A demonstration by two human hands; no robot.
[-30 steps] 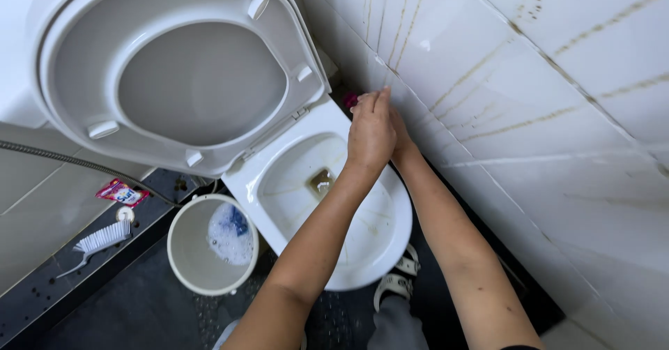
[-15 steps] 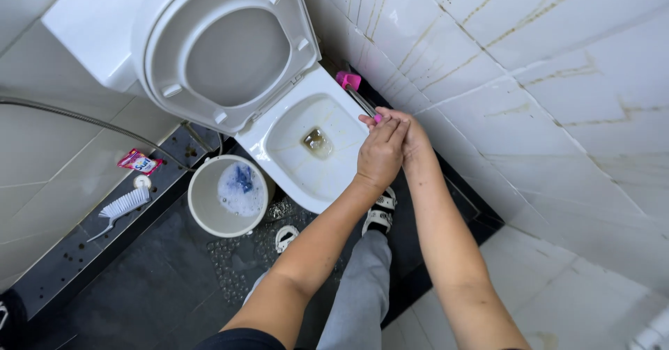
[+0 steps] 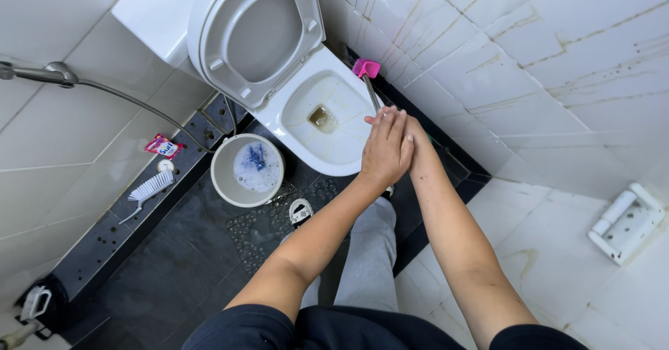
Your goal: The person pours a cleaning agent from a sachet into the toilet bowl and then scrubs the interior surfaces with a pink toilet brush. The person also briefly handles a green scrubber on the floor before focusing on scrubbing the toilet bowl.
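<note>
Both my hands meet at frame centre, left hand (image 3: 385, 148) laid over right hand (image 3: 412, 144), closed round the brush handle (image 3: 373, 97); its long axis runs up-left from them to the pink brush head (image 3: 366, 67) on the toilet bowl (image 3: 334, 158) rim

Forearms bare to above the elbow. Dark navy short sleeves (image 3: 265, 325) cover the upper arms. Grey trousers (image 3: 369, 259) on the legs. Black-and-white sneakers (image 3: 301, 212) on the feet.
</note>
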